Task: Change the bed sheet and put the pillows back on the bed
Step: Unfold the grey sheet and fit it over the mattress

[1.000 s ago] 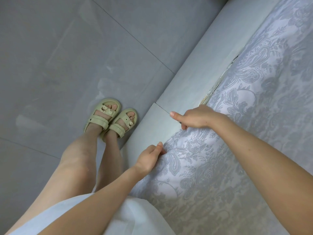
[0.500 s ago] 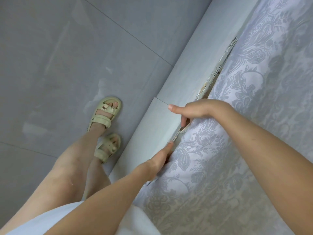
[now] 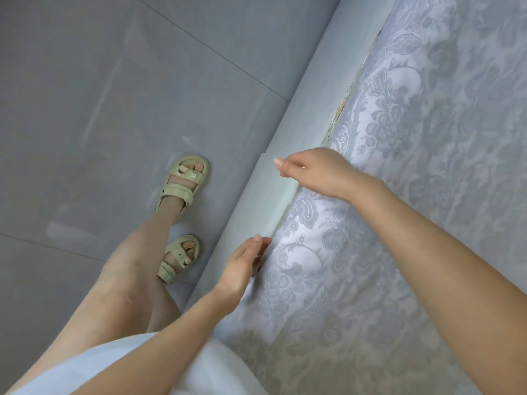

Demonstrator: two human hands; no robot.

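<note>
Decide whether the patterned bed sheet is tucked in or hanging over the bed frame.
Tucked in: the bed sheet ends at the gap beside the bed frame, with none draped over it.

Light: soft, diffuse, cool grey-blue cast, moderate brightness. Floor (image 3: 99, 109) carries faint pale sheen streaks, no hard glare. Shadows weak and soft-edged, with a small dark one under the left hand (image 3: 242, 263). Sheet (image 3: 413, 166) is brightest in white patches mid-frame, dimmer and warmer toward the bottom edge. Left hand slightly smeared; right hand (image 3: 316, 172) sharper. Bed rail (image 3: 299, 109) bows: wide-angle distortion.
</note>
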